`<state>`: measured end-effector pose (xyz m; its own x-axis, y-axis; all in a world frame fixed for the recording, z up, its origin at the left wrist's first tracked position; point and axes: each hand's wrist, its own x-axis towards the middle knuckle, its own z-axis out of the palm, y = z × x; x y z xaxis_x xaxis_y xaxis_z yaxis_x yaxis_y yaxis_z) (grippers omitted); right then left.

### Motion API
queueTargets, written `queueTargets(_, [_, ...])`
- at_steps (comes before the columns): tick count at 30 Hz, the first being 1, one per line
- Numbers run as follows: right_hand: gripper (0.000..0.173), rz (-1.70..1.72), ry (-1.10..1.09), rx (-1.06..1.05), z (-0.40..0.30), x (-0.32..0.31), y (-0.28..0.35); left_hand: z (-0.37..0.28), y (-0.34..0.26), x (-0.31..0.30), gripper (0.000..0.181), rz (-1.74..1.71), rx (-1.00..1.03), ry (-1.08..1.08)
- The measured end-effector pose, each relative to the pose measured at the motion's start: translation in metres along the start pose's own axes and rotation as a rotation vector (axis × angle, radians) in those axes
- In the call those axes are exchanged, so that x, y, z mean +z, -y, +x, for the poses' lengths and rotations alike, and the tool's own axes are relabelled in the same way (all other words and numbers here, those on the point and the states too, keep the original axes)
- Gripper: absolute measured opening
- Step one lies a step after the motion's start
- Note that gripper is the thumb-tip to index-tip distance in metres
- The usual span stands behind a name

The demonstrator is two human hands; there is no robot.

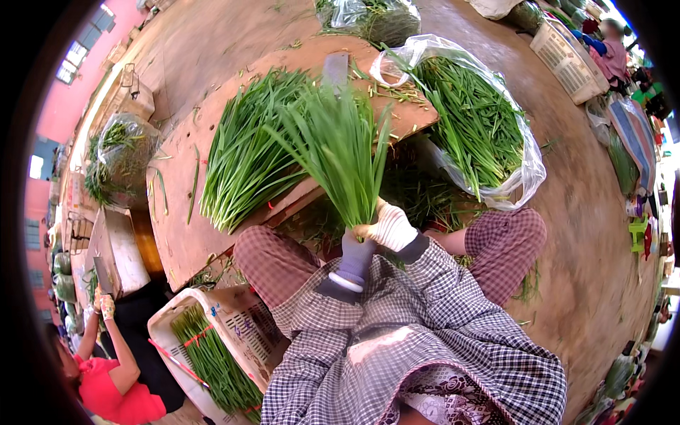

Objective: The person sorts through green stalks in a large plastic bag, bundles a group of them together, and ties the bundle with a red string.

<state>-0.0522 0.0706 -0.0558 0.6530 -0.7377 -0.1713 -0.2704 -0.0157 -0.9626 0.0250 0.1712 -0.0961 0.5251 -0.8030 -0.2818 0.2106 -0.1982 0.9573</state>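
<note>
Both my gloved hands meet around the pale stem ends of a bunch of long flat green leaves, likely garlic chives (345, 164), whose blurred tips fan out away from me. My left hand (357, 252), in a grey-purple glove, grips the base from below. My right hand (390, 227), in a white striped glove, closes on the stems from the right. Beyond the bunch, a heap of the same leaves (255, 143) lies on a wooden board (178, 223). A broad metal blade (335, 71) rests at the board's far side, its handle hidden by leaves.
Right of the board stands an open clear plastic bag (534, 164) of greens. A white plastic crate (212, 308) with tied bundles is at lower left. Nearby, a co-worker in red (119, 388) holds a knife (102, 273). Cut scraps (425, 194) lie under the board's edge.
</note>
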Motion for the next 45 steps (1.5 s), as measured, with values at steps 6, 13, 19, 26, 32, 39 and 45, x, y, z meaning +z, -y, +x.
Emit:
queueTargets(6, [0.084, -0.197, -0.052, 0.078, 0.004, -0.008, -0.019, -0.006, -0.02, 0.007, 0.031, -0.299, -0.083, 0.139])
queueTargets(13, [0.071, -0.272, -0.032, -0.021, 0.001, -0.019, 0.007, 0.0, -0.015, -0.015, 0.03, -0.635, -0.345, 0.371])
queueTargets(19, [0.038, -0.053, 0.0, 0.201, -0.013, -0.049, 0.03, -0.003, -0.023, -0.013, 0.023, -0.755, -0.431, 0.355])
queueTargets(26, [0.026, -0.163, -0.004, 0.15, -0.019, -0.029, 0.078, -0.001, -0.02, -0.013, 0.028, -0.696, -0.379, 0.358])
queueTargets(32, [0.024, -0.307, -0.08, 0.05, -0.005, -0.019, 0.066, -0.005, -0.022, -0.01, 0.03, -0.715, -0.382, 0.335])
queueTargets(39, [0.026, -0.353, -0.091, 0.003, -0.004, -0.029, 0.047, -0.007, -0.03, -0.009, 0.034, -0.76, -0.364, 0.408])
queueTargets(45, [0.023, -0.304, -0.054, 0.045, -0.003, -0.032, 0.044, -0.003, -0.019, -0.01, 0.035, -0.879, -0.384, 0.417])
